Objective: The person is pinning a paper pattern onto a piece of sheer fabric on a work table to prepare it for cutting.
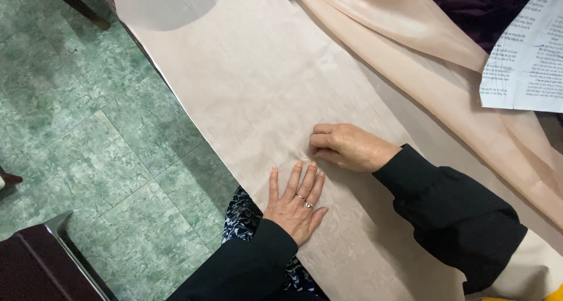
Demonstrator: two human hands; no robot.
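On the peach fabric (246,84) my left hand (295,204) lies flat, fingers spread. Just beyond it, my right hand (346,147) pinches a small fold of the fabric.

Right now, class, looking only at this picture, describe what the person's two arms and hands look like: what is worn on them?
Both arms are covered to the wrist by long black sleeves of plain, soft-looking cloth. The left hand is bare apart from two rings, one thin band and one with a small stone or setting. The right hand is bare, with no ring or watch visible.
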